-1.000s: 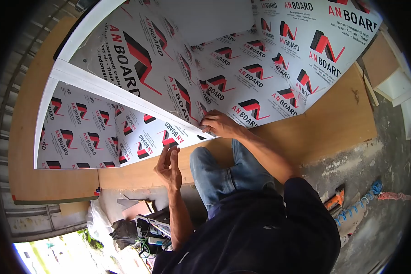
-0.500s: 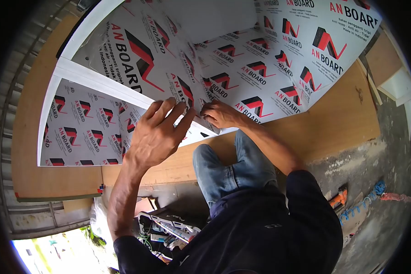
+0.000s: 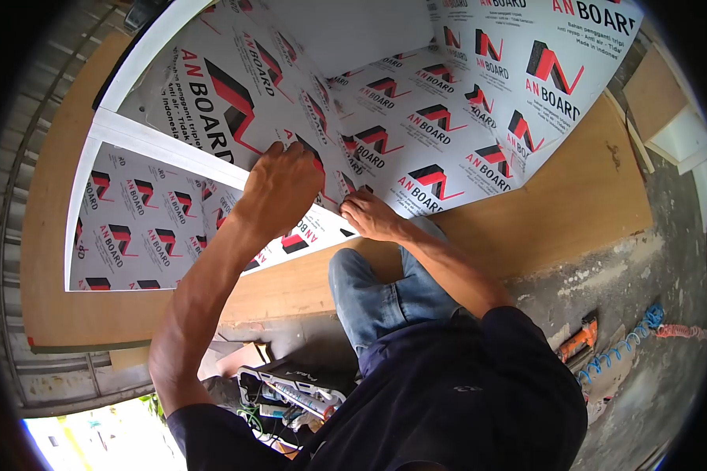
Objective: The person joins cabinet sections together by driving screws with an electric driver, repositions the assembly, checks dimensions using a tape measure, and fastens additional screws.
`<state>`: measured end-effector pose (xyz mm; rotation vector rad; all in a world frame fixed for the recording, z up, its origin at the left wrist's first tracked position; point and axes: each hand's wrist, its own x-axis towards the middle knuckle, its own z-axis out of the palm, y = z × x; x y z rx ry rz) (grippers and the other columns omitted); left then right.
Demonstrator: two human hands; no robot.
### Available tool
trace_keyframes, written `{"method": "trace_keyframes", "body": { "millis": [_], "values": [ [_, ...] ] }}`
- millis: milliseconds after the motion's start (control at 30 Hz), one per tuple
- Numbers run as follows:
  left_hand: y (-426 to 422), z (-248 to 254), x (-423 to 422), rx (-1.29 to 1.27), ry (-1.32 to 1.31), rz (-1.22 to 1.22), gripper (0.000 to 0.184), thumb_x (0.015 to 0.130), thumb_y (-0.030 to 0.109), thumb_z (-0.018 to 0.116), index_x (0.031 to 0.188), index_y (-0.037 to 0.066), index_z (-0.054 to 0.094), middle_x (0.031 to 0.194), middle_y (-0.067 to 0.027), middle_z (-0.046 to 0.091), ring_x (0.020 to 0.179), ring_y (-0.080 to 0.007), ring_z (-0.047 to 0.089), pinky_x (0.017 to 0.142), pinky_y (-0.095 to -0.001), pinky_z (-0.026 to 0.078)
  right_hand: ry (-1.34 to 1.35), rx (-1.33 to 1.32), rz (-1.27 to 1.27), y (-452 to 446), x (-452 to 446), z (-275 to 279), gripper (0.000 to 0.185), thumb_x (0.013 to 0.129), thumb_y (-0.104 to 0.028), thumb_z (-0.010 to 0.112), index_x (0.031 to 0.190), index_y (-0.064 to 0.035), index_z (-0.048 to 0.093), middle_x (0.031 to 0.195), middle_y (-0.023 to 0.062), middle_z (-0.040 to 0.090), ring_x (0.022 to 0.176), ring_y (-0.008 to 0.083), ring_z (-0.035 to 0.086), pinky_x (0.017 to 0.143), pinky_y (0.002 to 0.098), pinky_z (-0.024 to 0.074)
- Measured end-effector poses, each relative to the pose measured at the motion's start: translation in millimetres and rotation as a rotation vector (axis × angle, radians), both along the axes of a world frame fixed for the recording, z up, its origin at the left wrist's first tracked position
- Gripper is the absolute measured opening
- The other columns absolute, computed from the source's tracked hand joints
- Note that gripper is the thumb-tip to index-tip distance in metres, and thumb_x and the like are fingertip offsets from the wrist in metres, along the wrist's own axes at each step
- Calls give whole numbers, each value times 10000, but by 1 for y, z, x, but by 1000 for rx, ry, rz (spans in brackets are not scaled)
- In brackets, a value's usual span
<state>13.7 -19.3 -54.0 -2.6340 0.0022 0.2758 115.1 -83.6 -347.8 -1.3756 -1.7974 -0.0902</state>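
Observation:
A white cabinet carcass has its inner faces covered with printed "AN BOARD" film [image 3: 436, 118]. My left hand [image 3: 287, 184] is closed, its fingers curled down against the film-covered divider panel [image 3: 224, 102] just behind its white front edge. What those fingertips grip, if anything, is hidden. Close by on the right, my right hand [image 3: 373, 216] rests at the near end of the same divider, by the bottom panel. Its fingers are bent and pressed together, and whatever is between them is too small to make out.
The carcass lies on a brown wooden board [image 3: 558, 204]. An orange tool [image 3: 580, 339] and a coiled blue air hose [image 3: 617, 349] lie on the concrete floor at right. Below my left arm stands an open tool bag [image 3: 291, 392]. Wood pieces [image 3: 668, 102] lean at the far right.
My left hand has moved up and slightly right along the divider, and its spread fingers have curled in. The right hand has shifted slightly down. The view has shifted a little.

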Motion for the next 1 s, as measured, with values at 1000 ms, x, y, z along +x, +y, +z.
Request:
{"method": "trace_keyframes", "body": {
  "millis": [1000],
  "values": [
    [9,-19,7,335,-24,-49,46,758,54,655,800,48,637,838,-82,623,883,-201,615,752,-304,489,651,210,-82,3,-32,39,55,858,13,634,882,-35,622,873,84,636,865,305,590,775,410,470]
  ]
}}
